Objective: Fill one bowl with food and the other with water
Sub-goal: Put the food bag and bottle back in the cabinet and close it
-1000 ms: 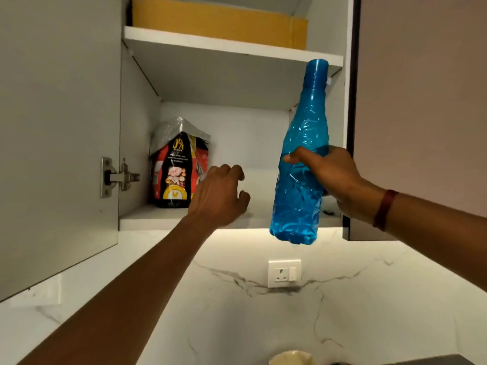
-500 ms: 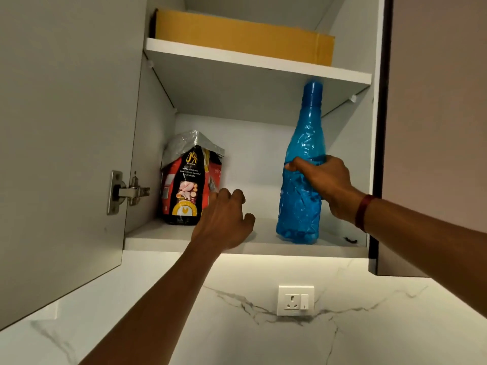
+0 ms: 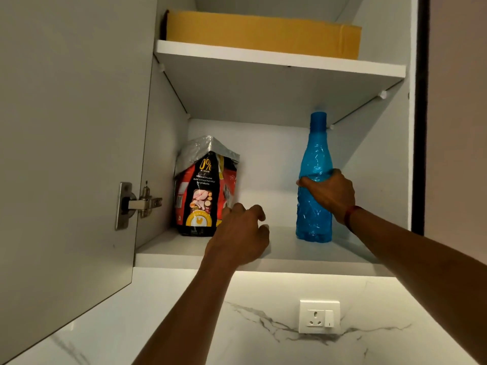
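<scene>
A blue plastic bottle stands upright on the lower shelf of an open wall cabinet, on its right side. My right hand is wrapped around the bottle's middle. A red and black food bag with a folded silver top stands on the shelf's left side. My left hand hovers over the shelf's front edge, just right of the bag, fingers curled and holding nothing. No bowls are in view.
The cabinet door hangs open on the left with a metal hinge. A cardboard box lies on the upper shelf. Below the cabinet is a marble wall with a white socket.
My right hand has carried the blue bottle from outside the cabinet onto the lower shelf and deeper in. My left hand has moved closer to the food bag.
</scene>
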